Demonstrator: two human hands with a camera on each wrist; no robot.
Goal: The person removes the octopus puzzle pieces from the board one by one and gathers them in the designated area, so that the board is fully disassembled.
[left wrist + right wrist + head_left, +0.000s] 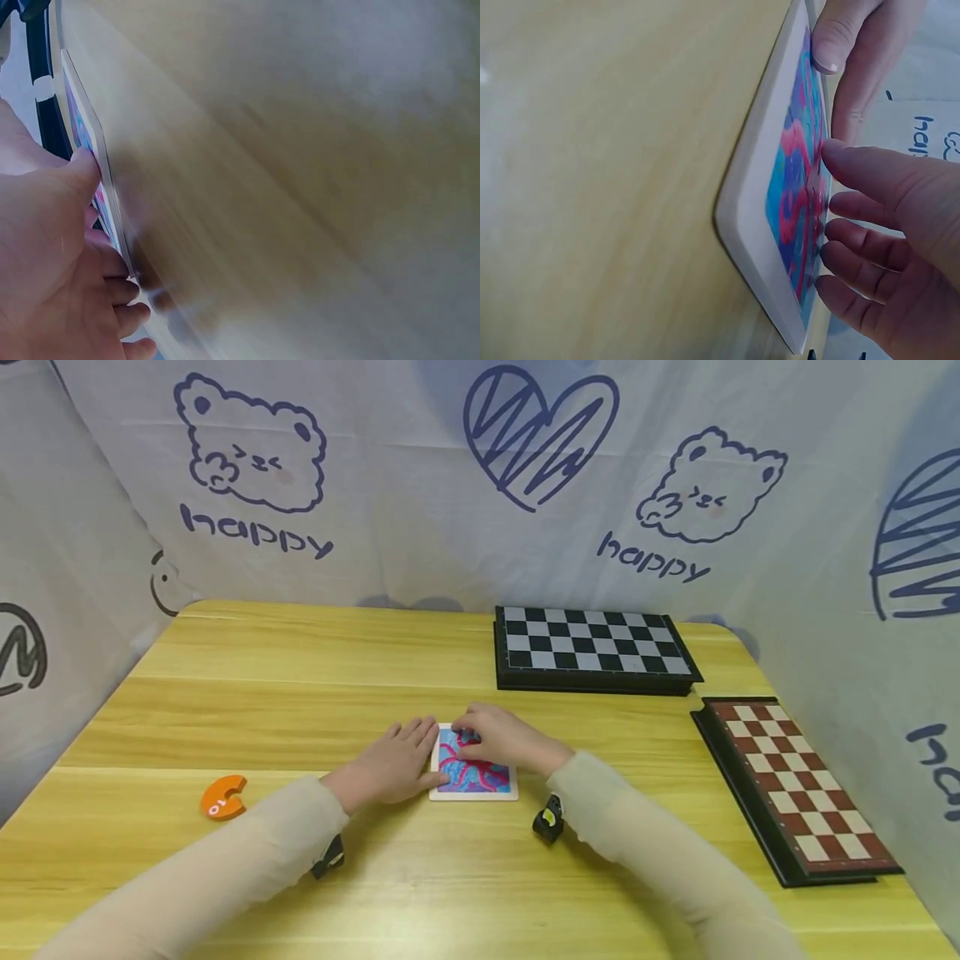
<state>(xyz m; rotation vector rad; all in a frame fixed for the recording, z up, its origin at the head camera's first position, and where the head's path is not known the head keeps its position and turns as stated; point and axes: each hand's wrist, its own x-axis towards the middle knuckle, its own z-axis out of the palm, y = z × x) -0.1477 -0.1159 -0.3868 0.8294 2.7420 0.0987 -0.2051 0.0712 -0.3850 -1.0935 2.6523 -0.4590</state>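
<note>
A small white-bordered picture board [474, 777] with a blue and pink design lies flat on the table. My left hand [397, 762] rests along its left edge, fingers extended, the thumb over the lower left corner. In the left wrist view that thumb [84, 169] presses on the border. My right hand [504, 739] is over the upper part of the picture, its fingers bent down. The right wrist view shows the right fingertips [832, 238] and thumb on the picture's surface, nothing visible between them. My right fingers hide part of the design.
An orange ring-shaped piece [223, 798] with a gap lies at the left on the wooden table [315, 652]. A black-and-white chessboard case [592, 681] stands at the back, and a brown-and-white one [806, 785] at the right. Printed cloth [405, 485] hangs behind.
</note>
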